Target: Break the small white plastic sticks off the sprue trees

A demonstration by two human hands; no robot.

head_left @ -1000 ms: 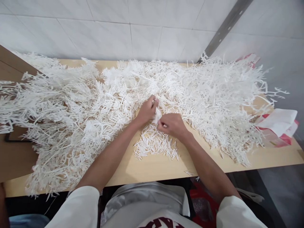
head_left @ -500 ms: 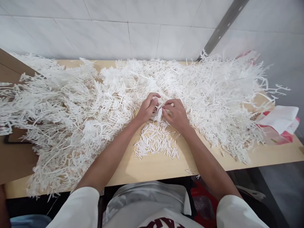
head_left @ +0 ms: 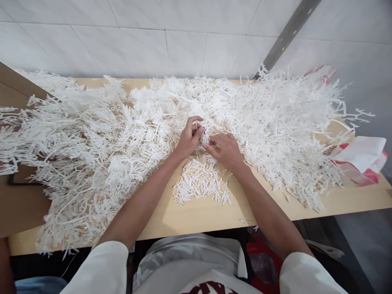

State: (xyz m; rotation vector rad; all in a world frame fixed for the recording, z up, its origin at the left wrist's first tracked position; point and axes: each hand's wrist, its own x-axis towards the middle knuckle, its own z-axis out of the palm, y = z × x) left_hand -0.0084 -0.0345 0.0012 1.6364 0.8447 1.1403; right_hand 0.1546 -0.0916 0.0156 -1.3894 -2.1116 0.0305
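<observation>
Between the fingertips of my left hand [head_left: 190, 136] is a small white branched plastic piece [head_left: 206, 136] with many thin tips. The left thumb and fingers are closed on it. My right hand [head_left: 225, 149] meets the same piece from the lower right, thumb and fingertips curled at its edge; the exact contact is too small to make out. Just below both hands lies a pile of short loose white sticks [head_left: 202, 181] on the wooden table [head_left: 196, 216].
White branched plastic pieces heap up on the left [head_left: 92, 147] and right [head_left: 281, 122], joining behind my hands. A cardboard box [head_left: 21, 204] stands at the left. A pink and white plastic bag [head_left: 361, 159] lies at the right end. Behind is a tiled wall [head_left: 137, 45] with a metal post [head_left: 284, 36].
My left hand has tilted slightly with the piece. My right hand has shifted a little, its thumb reaching further left under the piece. The stick pile looks the same.
</observation>
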